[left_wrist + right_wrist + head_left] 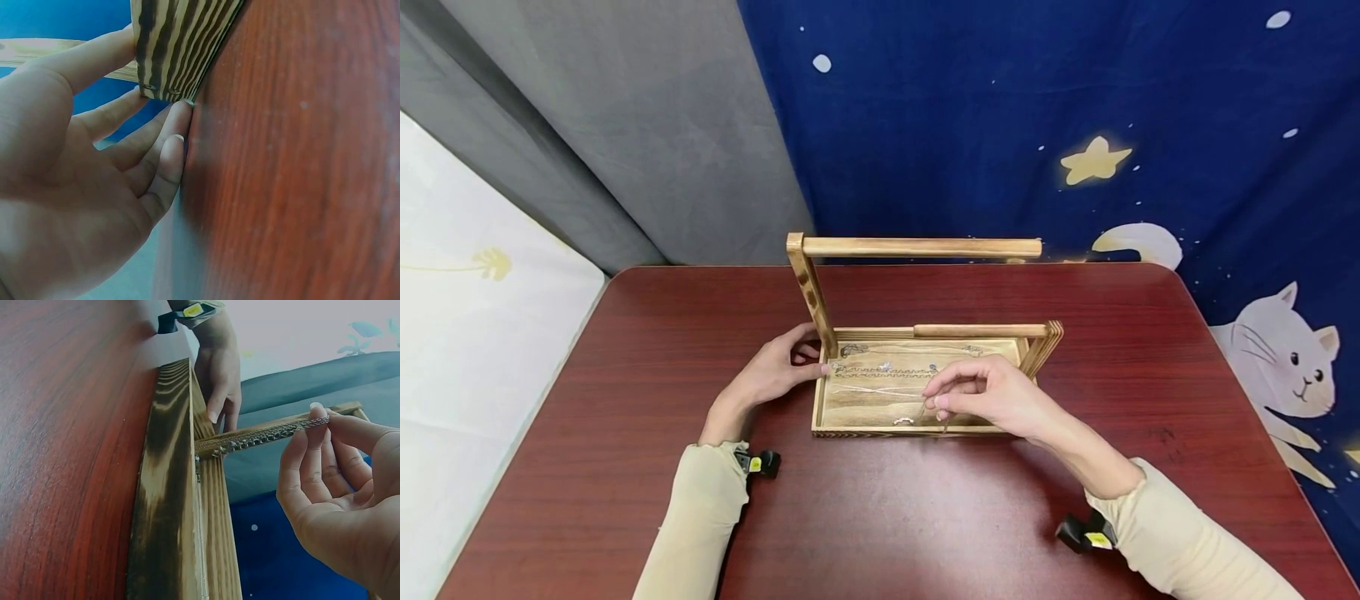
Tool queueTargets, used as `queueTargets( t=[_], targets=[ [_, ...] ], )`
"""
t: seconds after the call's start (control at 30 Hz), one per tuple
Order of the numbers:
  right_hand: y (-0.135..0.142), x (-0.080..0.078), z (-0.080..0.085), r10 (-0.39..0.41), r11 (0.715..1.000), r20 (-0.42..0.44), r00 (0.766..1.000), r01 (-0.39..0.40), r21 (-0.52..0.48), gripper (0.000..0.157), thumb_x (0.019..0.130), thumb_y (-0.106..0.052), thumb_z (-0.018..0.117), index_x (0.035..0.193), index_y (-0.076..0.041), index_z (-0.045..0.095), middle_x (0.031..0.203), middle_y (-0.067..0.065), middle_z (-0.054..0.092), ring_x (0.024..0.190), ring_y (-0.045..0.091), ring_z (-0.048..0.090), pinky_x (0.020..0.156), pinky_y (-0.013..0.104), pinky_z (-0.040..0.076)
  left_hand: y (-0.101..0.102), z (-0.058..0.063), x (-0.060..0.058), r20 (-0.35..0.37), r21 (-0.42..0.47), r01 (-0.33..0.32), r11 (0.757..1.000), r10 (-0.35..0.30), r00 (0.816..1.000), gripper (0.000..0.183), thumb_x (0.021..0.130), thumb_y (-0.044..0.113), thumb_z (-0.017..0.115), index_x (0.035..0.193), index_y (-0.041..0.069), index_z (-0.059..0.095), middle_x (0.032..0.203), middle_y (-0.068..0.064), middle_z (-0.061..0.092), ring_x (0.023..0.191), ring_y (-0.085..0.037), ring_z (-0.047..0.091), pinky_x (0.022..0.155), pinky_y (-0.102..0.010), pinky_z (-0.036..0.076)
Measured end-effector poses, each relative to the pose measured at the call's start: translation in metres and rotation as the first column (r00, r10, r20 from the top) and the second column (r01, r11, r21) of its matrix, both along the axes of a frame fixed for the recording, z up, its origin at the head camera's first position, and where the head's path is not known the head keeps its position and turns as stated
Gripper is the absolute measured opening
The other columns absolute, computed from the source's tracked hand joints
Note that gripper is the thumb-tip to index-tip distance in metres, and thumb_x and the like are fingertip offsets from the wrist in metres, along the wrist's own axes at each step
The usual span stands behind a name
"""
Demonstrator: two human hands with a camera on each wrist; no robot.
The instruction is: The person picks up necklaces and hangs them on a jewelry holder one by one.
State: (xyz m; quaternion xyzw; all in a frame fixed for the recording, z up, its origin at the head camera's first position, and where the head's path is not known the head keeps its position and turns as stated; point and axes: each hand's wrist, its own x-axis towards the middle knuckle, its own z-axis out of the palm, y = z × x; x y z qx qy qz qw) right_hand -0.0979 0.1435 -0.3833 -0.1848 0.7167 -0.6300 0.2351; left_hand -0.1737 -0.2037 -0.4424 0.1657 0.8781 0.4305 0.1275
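Observation:
A shallow wooden tray (865, 431) with a raised wooden handle (917, 247) stands on the table. At its left end my left hand (772, 367) grips the wall, thumb on the rim and fingers outside. Over the tray's right half, my right hand (1000, 396) pinches a silver chain (269, 432) between thumb and fingertips. In the right wrist view its strands stretch from the fingertips toward the tray. A dark link chain (887, 373) and a thin bright chain (872, 389) lie across the tray floor. My right hand hides part of the tray.
A small bundled chain (853, 350) lies in the tray's back left corner, another small piece (973, 350) at back right. Near the front wall is a small curved silver piece (903, 421). The reddish-brown table (865, 517) extends around the tray, with curtains (962, 125) behind.

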Motion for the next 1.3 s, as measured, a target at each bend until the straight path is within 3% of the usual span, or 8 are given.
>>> queueTargets(
  t=[0.17, 0.4, 0.67, 0.9, 1.3],
  targets=[
    [0.001, 0.003, 0.005, -0.020, 1.000, 0.005, 1.000, 0.020, -0.014, 0.024, 0.091, -0.009, 0.072, 0.110, 0.005, 0.070, 0.103, 0.027, 0.069, 0.083, 0.018, 0.071, 0.077, 0.033, 0.057, 0.000, -0.001, 0.000, -0.010, -0.004, 0.005, 1.000, -0.005, 1.000, 0.066, 0.088, 0.017, 0.078, 0.144, 0.005, 0.047, 0.117, -0.014, 0.065, 0.103, -0.026, 0.064, 0.087, -0.038, 0.050],
    [0.006, 0.006, 0.009, -0.027, 0.997, 0.014, 1.000, 0.028, -0.066, 0.019, 0.090, -0.004, 0.072, 0.108, 0.002, 0.072, 0.100, 0.024, 0.071, 0.082, 0.017, 0.070, 0.074, 0.028, 0.057, 0.001, -0.001, -0.001, -0.007, 0.004, 0.012, 1.000, -0.012, 1.000, 0.065, 0.088, 0.017, 0.078, 0.144, 0.007, 0.047, 0.117, -0.013, 0.065, 0.104, -0.025, 0.064, 0.089, -0.041, 0.050],
    [0.014, 0.008, 0.015, -0.017, 0.988, 0.053, 0.998, 0.025, -0.153, 0.016, 0.089, 0.001, 0.070, 0.105, 0.002, 0.070, 0.098, 0.014, 0.073, 0.089, 0.019, 0.071, 0.076, 0.029, 0.057, 0.001, 0.001, -0.002, 0.004, 0.002, 0.012, 1.000, -0.012, 1.000, 0.066, 0.088, 0.016, 0.077, 0.145, 0.005, 0.046, 0.119, -0.015, 0.064, 0.105, -0.026, 0.064, 0.089, -0.041, 0.050],
    [0.019, 0.009, 0.017, -0.009, 0.984, 0.062, 0.998, 0.020, -0.177, 0.013, 0.095, -0.004, 0.065, 0.104, -0.004, 0.073, 0.095, 0.010, 0.073, 0.079, 0.012, 0.067, 0.078, 0.030, 0.056, 0.002, 0.002, -0.002, 0.008, -0.002, 0.011, 1.000, -0.011, 1.000, 0.066, 0.089, 0.016, 0.077, 0.146, 0.005, 0.045, 0.120, -0.015, 0.064, 0.105, -0.027, 0.063, 0.089, -0.041, 0.050],
    [0.025, 0.010, 0.020, -0.054, 0.987, 0.049, 0.997, 0.061, -0.147, 0.011, 0.094, -0.003, 0.066, 0.102, -0.003, 0.074, 0.093, 0.011, 0.073, 0.078, 0.013, 0.068, 0.078, 0.032, 0.056, 0.000, 0.000, 0.000, -0.004, -0.006, 0.010, 1.000, -0.010, 1.000, 0.065, 0.089, 0.017, 0.077, 0.145, 0.005, 0.046, 0.119, -0.015, 0.064, 0.106, -0.027, 0.063, 0.090, -0.042, 0.050]
  ],
)
